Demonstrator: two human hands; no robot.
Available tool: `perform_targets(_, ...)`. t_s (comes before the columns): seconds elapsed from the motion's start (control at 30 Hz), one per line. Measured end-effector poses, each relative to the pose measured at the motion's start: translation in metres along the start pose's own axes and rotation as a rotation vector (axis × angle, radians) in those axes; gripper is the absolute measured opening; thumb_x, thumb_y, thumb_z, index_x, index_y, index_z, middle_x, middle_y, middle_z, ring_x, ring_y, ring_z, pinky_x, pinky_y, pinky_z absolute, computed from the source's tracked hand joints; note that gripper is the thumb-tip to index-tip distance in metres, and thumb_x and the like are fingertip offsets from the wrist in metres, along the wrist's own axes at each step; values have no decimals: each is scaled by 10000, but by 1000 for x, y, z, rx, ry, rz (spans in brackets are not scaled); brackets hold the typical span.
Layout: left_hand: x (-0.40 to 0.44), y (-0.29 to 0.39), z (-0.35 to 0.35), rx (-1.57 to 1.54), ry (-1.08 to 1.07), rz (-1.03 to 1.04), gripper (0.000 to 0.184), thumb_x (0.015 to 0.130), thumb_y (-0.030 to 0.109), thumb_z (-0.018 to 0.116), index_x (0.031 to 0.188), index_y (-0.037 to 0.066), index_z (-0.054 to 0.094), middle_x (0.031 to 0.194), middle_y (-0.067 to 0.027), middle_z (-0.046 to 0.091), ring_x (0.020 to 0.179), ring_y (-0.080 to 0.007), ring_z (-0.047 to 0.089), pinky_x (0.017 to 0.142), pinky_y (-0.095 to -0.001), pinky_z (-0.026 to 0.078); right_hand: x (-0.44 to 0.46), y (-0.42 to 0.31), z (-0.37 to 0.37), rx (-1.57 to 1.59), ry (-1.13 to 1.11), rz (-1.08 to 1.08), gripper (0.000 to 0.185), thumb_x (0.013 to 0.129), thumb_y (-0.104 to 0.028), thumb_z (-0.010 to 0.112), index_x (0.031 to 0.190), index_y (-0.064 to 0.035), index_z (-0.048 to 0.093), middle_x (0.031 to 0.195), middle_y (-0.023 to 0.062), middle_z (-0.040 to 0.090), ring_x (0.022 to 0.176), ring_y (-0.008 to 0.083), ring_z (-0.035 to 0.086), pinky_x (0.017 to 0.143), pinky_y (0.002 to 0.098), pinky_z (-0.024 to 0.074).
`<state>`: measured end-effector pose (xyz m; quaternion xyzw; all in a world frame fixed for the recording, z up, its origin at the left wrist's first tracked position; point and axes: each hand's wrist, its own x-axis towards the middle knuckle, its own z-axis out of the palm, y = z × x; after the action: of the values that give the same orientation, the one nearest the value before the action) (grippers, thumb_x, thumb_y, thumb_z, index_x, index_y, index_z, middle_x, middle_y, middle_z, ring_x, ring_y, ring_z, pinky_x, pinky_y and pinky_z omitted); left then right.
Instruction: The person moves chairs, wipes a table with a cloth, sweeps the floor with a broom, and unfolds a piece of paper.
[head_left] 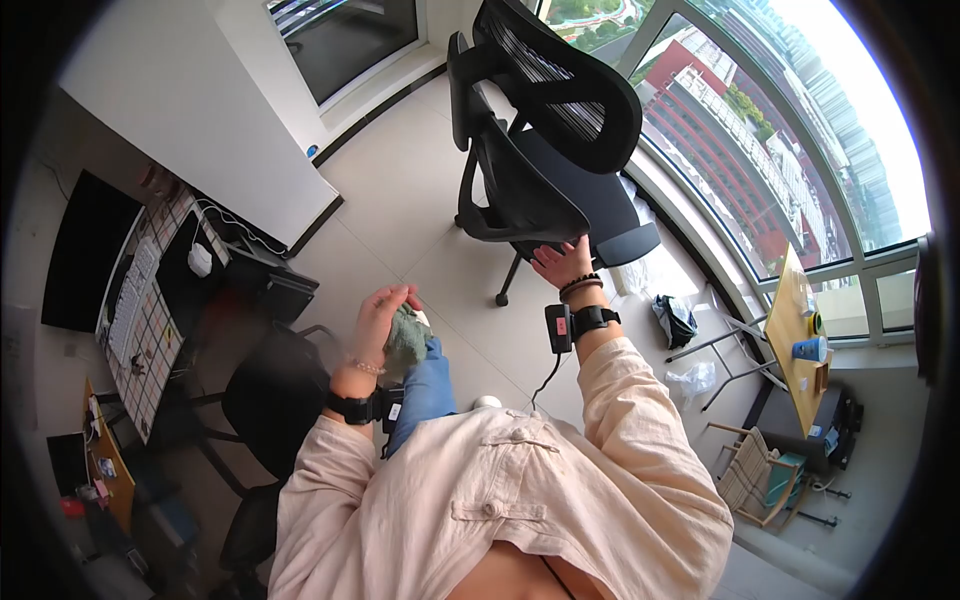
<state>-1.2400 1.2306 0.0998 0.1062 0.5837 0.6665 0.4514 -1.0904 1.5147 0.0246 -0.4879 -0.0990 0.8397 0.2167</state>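
My left hand (378, 322) is closed on a crumpled grey-green cloth (407, 340), which hangs in front of my blue trouser leg (426, 383). A black office chair (525, 185) with a mesh headrest stands on the tiles ahead of me. At the near edge of that chair is my right hand (565, 262), palm up with its fingers apart. Its fingertips are by the chair's frame; whether they touch it I cannot tell. Both wrists wear black straps, and a cable hangs from the box on the right one.
On the left, a desk (155, 370) carries a keyboard (135, 285) and a mouse (199, 260), with a second dark chair (275, 400) beside it. A folding table (790, 330) with a blue cup (810, 348) stands right, near black and clear plastic bags (692, 378). Windows line the right side.
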Motion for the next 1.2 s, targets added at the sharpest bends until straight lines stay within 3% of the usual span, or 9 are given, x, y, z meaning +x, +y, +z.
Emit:
perform_targets(0.1,82,34,3,-48,-92,-24,340,818,292,508,1023,21,490,815,-64,565,678,-100,502,599,-226,431,25,-7,6,314,-166,-55,520,802,-470,396,1068,-27,459,1146,195,437,1044,312,437,875,431,366)
perform_targets(0.3,224,91,35,124,-225,117,614,822,315,504,1293,65,201,1055,-105,503,832,-107,489,712,-240,424,38,-21,4,345,-77,209,210,750,-65,435,871,78,530,871,156,576,830,282,557,805,316,451)
perform_targets(0.37,256,104,48,159,-260,200,733,750,332,596,1305,96,180,1123,-120,461,890,-123,477,758,-251,410,57,-15,-12,270,-84,130,430,757,-111,463,1119,99,362,1084,281,411,770,253,565,679,265,517)
perform_targets(0.43,275,130,57,524,-297,555,863,631,374,690,1277,58,213,1117,-141,455,987,-210,479,833,-317,384,72,-8,-16,278,-8,142,425,775,-144,446,1117,95,364,1084,277,421,728,225,568,635,240,520)
perform_targets(0.57,327,180,57,787,-299,425,593,582,312,698,1048,61,432,931,-160,555,855,-301,552,761,-342,431,92,-6,6,132,-184,276,393,818,-186,425,1107,76,385,1050,225,469,738,211,566,639,255,506)
perform_targets(0.7,384,199,55,778,-273,514,457,577,237,661,949,61,462,791,-158,576,753,-324,561,679,-366,453,136,5,31,320,-277,486,332,830,-170,392,1071,58,411,965,172,516,788,222,569,647,298,509)
perform_targets(0.93,463,225,55,834,-328,557,462,550,239,640,934,61,455,689,-149,568,640,-324,559,594,-360,453,171,0,85,338,-179,446,321,824,-179,404,1054,43,433,921,138,537,738,216,577,623,301,514)
perform_targets(1.13,528,266,49,828,-428,563,429,546,208,634,919,66,477,690,-125,586,613,-307,574,592,-351,467,198,-8,158,35,213,170,225,805,-217,466,758,-11,545,655,88,582,560,195,567,521,285,498)
perform_targets(1.2,560,275,39,775,-479,575,469,549,175,634,981,74,482,732,-115,601,640,-276,595,606,-331,473,222,-1,175,153,164,143,220,789,-219,497,747,-10,553,637,72,589,501,185,560,477,268,489)
